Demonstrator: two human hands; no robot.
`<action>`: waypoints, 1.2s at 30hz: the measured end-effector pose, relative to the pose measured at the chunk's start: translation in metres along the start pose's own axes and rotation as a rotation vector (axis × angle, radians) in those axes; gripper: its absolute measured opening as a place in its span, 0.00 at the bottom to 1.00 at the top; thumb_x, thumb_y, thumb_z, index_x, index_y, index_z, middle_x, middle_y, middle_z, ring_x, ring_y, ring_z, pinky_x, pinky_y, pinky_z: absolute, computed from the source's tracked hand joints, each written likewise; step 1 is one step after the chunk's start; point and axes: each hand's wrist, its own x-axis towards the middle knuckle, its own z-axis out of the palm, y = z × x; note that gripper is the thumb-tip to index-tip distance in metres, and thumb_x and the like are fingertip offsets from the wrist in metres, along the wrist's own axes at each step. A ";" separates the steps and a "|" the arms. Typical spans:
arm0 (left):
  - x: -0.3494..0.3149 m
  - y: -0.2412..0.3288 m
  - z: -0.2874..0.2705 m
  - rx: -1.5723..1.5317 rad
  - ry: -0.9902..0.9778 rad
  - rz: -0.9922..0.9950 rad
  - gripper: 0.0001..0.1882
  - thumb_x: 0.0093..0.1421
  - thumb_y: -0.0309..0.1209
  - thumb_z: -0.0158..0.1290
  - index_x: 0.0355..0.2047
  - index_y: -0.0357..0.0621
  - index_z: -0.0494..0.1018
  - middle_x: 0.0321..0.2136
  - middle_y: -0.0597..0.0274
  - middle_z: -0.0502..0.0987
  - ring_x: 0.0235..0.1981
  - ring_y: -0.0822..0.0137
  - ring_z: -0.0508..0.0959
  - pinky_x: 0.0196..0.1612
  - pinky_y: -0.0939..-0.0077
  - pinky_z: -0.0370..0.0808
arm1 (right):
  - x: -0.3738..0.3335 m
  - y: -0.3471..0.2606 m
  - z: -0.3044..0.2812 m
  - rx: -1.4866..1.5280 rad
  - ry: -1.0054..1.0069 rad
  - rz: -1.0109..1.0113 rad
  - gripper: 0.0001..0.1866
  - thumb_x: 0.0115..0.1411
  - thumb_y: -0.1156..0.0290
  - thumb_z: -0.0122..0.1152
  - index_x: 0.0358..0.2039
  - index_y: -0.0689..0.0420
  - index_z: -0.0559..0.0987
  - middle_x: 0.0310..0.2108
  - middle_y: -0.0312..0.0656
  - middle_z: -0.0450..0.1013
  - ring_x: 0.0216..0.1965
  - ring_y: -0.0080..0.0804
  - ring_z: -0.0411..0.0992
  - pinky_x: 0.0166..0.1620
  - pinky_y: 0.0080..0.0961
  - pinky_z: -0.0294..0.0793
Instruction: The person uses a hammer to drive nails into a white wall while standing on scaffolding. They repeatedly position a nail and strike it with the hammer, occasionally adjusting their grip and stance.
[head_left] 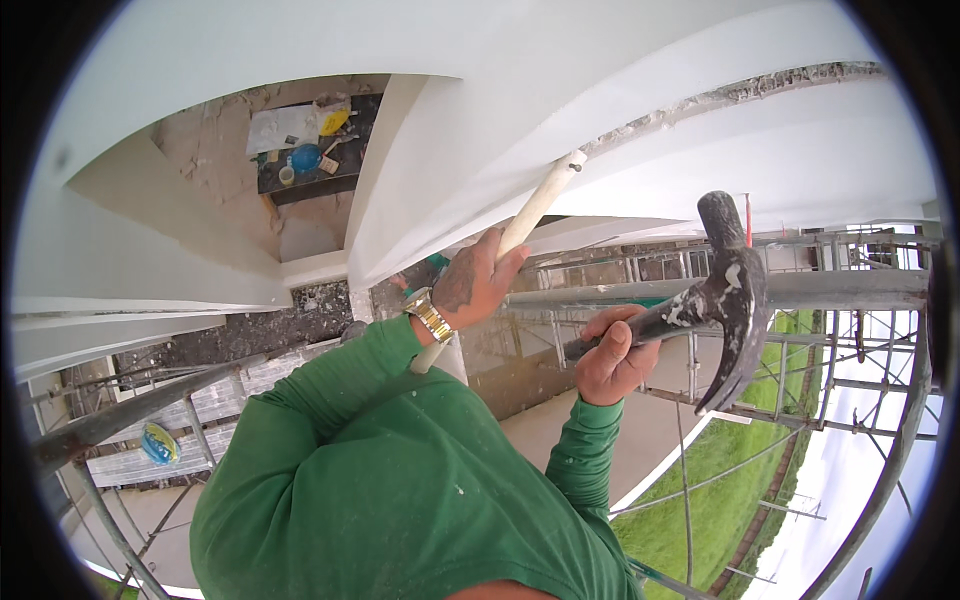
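My left hand [470, 283] is closed around a long pale stick [535, 212], which slants up and to the right. A small dark nail or bolt head shows at the stick's upper end, close under the white wall edge; I cannot tell whether it touches. Lower down, the stick passes behind my left wrist and its gold watch. In my right hand [612, 358] is a claw hammer [735, 295], gripped by its dark, paint-spotted handle. Its worn head is raised at the right, with the claw curving downward, apart from the stick.
A rough groove [735, 100] runs along the white wall [650, 60]. Metal scaffold tubes [840, 290] cross the right and lower left. Through the opening at upper left, a dark table [310, 185] bears a blue helmet-like item. A blue-and-yellow bundle [159, 444] lies on planks.
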 end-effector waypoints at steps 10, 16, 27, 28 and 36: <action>-0.003 0.004 0.002 0.018 0.006 -0.023 0.24 0.71 0.45 0.50 0.46 0.29 0.69 0.23 0.41 0.78 0.26 0.41 0.81 0.31 0.50 0.74 | -0.010 0.022 0.006 -0.242 -0.176 0.323 0.21 0.73 0.54 0.54 0.34 0.61 0.70 0.17 0.35 0.69 0.18 0.22 0.68 0.23 0.24 0.68; -0.004 0.010 -0.002 0.011 0.005 -0.032 0.24 0.71 0.45 0.50 0.45 0.30 0.70 0.23 0.40 0.77 0.27 0.41 0.81 0.31 0.51 0.74 | -0.004 -0.006 0.008 0.173 0.095 -0.126 0.24 0.73 0.50 0.54 0.36 0.61 0.69 0.23 0.43 0.70 0.21 0.27 0.69 0.24 0.24 0.69; -0.004 0.008 0.000 0.044 0.058 -0.013 0.22 0.70 0.45 0.52 0.33 0.34 0.67 0.17 0.43 0.74 0.19 0.43 0.77 0.24 0.53 0.72 | 0.004 -0.029 0.002 0.015 -0.033 0.176 0.19 0.72 0.56 0.57 0.34 0.61 0.71 0.20 0.38 0.72 0.21 0.25 0.70 0.25 0.26 0.68; -0.004 0.008 0.000 0.037 0.065 -0.007 0.22 0.70 0.45 0.52 0.33 0.34 0.67 0.17 0.43 0.74 0.19 0.43 0.77 0.24 0.53 0.72 | 0.003 -0.025 0.004 0.080 0.016 0.026 0.19 0.73 0.56 0.55 0.35 0.60 0.71 0.20 0.36 0.72 0.20 0.26 0.69 0.25 0.25 0.68; -0.005 0.011 0.002 0.072 0.074 -0.001 0.23 0.70 0.47 0.52 0.33 0.35 0.69 0.17 0.43 0.75 0.20 0.42 0.78 0.24 0.53 0.72 | -0.004 0.012 0.024 -0.375 -0.253 0.312 0.19 0.70 0.57 0.61 0.33 0.62 0.72 0.21 0.48 0.72 0.21 0.38 0.72 0.28 0.36 0.71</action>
